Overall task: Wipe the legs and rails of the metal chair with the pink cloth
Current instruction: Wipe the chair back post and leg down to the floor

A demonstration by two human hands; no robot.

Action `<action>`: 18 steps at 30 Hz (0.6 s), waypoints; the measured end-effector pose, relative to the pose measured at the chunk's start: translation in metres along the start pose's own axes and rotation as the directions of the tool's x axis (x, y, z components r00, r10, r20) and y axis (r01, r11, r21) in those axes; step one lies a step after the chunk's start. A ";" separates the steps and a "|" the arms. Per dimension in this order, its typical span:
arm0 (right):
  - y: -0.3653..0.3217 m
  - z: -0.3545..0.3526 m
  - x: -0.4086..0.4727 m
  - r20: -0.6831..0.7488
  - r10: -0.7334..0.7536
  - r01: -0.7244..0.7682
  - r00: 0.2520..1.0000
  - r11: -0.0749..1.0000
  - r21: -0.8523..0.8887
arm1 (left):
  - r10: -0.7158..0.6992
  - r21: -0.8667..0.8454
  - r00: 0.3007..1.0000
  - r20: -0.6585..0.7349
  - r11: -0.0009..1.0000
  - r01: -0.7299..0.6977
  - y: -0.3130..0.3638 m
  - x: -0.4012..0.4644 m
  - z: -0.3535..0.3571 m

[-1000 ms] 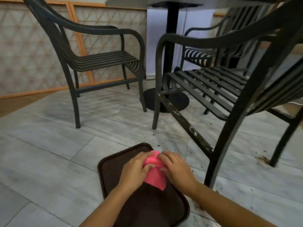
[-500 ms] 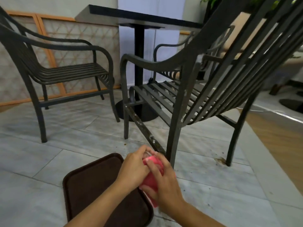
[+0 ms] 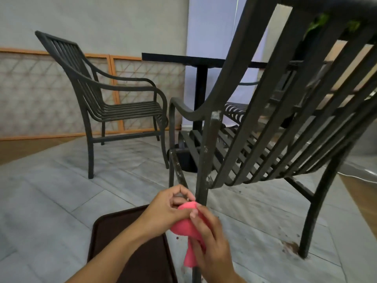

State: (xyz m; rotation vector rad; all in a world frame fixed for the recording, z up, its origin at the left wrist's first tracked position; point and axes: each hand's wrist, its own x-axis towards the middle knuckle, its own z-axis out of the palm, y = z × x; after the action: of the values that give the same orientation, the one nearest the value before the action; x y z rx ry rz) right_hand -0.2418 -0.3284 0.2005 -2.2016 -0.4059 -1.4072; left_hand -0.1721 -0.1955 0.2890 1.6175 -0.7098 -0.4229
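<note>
Looking down through the head camera, we see both of our hands meeting at the near back leg (image 3: 206, 160) of the metal chair (image 3: 285, 127), low in the middle of the view. Our left hand (image 3: 163, 213) has its fingers (image 3: 179, 192) curled, pinching the top of the pink cloth (image 3: 186, 223) right beside the leg. Our right hand (image 3: 212, 240) wraps its fingers (image 3: 195, 217) over the cloth from the other side and grips it, a tail of cloth hanging down below the palm. The cloth sits bunched between the two hands, touching or just beside the leg; we cannot tell which. The leg shows pale flaky patches along its length, and so does the side rail (image 3: 178, 170) that runs forward from it. A brown tray (image 3: 114, 237) lies on the grey tiled floor (image 3: 51, 197) under our left forearm. Farther back stands a second dark chair (image 3: 114, 103), and a black counter (image 3: 183, 58) on a single post stands behind the near chair. Dark specks dot the floor near the right back leg (image 3: 314, 219).
</note>
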 end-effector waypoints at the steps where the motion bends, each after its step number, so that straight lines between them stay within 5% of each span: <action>1: 0.001 -0.005 0.005 -0.004 -0.005 0.005 1.000 1.000 0.011 | 0.020 -0.018 1.000 -0.012 1.000 -0.020 0.006 0.001 0.002; 6: 0.003 -0.031 0.025 -0.078 0.042 -0.041 0.996 0.999 0.022 | 0.150 -0.013 0.972 -0.179 0.988 -0.154 0.041 0.013 0.007; 10: 0.000 -0.045 0.044 -0.190 0.137 -0.131 0.972 0.991 0.040 | 0.340 0.121 0.865 -0.370 0.940 -0.318 0.061 0.024 0.003; 14: -0.009 -0.057 0.065 -0.290 0.160 -0.155 0.943 0.987 0.039 | 0.521 0.248 0.743 -0.419 0.853 -0.459 0.084 0.035 -0.001; 18: -0.016 -0.065 0.108 -0.367 0.116 -0.132 0.923 0.991 -0.018 | 0.584 0.247 0.706 -0.401 0.811 -0.530 0.109 0.059 -0.001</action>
State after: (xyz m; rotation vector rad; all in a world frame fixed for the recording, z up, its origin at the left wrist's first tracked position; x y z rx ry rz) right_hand -0.2538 -0.3523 0.3246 -1.8990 -0.1023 -1.7202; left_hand -0.1500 -0.2394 0.4027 1.4337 -0.8188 0.4531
